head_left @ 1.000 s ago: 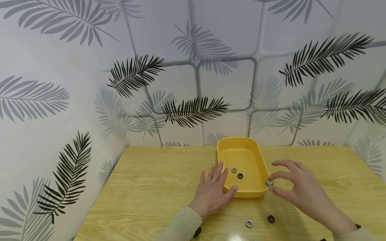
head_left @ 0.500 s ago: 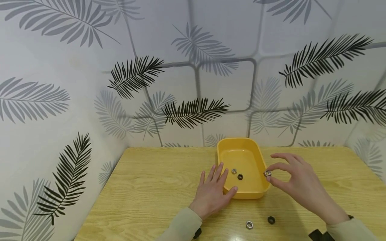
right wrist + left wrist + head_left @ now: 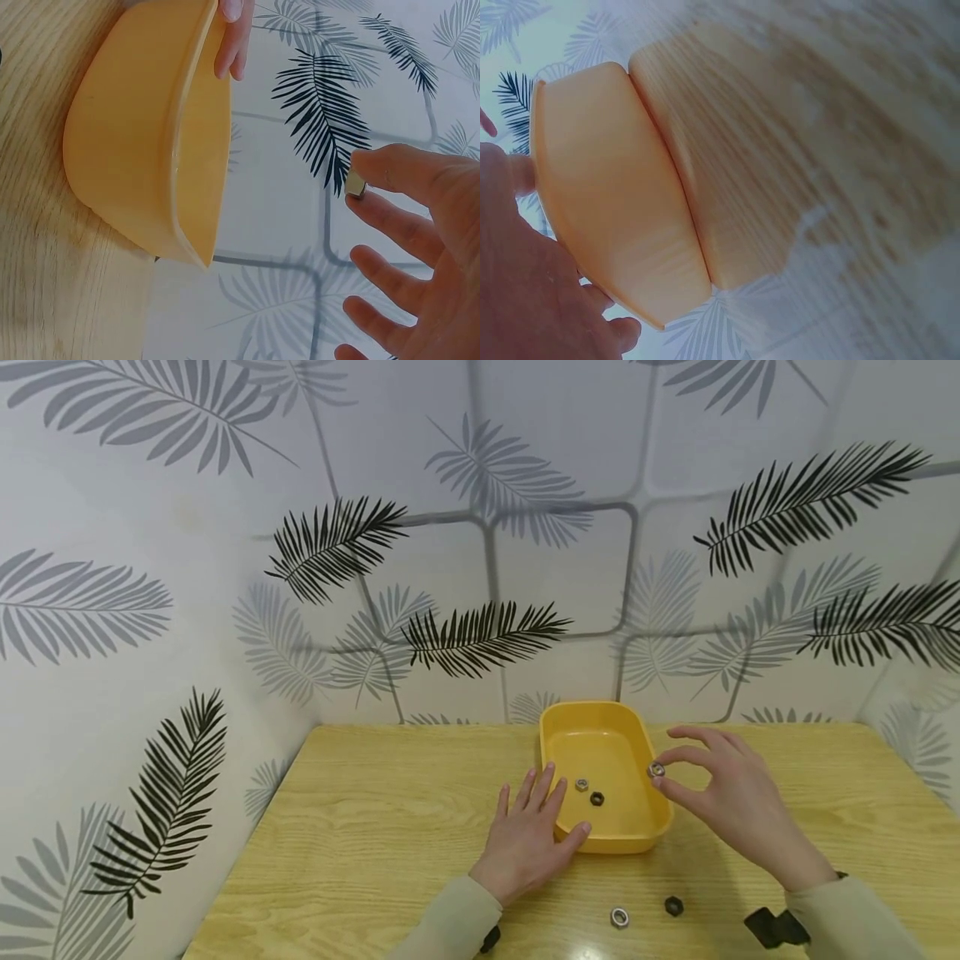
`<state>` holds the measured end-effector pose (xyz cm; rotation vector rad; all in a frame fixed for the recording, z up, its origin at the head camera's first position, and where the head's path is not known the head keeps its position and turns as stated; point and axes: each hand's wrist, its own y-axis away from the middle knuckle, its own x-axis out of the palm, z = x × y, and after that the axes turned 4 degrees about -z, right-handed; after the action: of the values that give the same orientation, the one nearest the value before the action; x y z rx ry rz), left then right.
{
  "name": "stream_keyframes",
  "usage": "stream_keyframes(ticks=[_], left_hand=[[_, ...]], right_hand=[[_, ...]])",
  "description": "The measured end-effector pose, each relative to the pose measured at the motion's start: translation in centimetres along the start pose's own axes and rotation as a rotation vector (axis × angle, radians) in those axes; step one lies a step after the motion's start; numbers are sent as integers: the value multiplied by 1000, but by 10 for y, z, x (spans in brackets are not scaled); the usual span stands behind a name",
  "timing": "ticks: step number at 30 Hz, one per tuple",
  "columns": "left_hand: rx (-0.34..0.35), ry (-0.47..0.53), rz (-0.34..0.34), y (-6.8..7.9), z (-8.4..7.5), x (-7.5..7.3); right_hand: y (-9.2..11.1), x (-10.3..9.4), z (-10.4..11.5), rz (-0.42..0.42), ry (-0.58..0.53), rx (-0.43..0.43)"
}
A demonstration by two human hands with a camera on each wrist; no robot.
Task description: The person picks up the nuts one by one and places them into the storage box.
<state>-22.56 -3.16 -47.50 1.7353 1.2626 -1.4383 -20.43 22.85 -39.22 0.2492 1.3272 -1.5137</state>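
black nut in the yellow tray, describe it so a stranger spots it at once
On the wooden table stands a yellow tray. In the head view, the black nut lies on its floor, right of the silver nut; it is the only dark one visible inside.

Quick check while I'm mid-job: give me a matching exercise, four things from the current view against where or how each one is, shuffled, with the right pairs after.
Things
1. Left hand
2. Yellow tray
3. Right hand
4. Dark nut outside the tray

Places and states
A. Pinches a held nut between thumb and finger
B. On the table, right of a silver nut
C. Fingers spread, at the tray's left edge
D. Contains two nuts

Pairs: 1-C, 2-D, 3-A, 4-B
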Motion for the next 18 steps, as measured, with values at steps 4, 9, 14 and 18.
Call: stream_keyframes(ticks=[4,9,14,18], left_hand=[[1,-5,-3,-1,1,1],[-2,-15,0,0,1,1],[-6,-21,3,0,0,0],[-10,-21,9,-1,0,0]], right_hand=[[-4,2,-2,11,1,33],[-9,8,-5,25,-3,59],[-15,16,-9,40,-3,67],[-18,23,-11,43,3,63]])
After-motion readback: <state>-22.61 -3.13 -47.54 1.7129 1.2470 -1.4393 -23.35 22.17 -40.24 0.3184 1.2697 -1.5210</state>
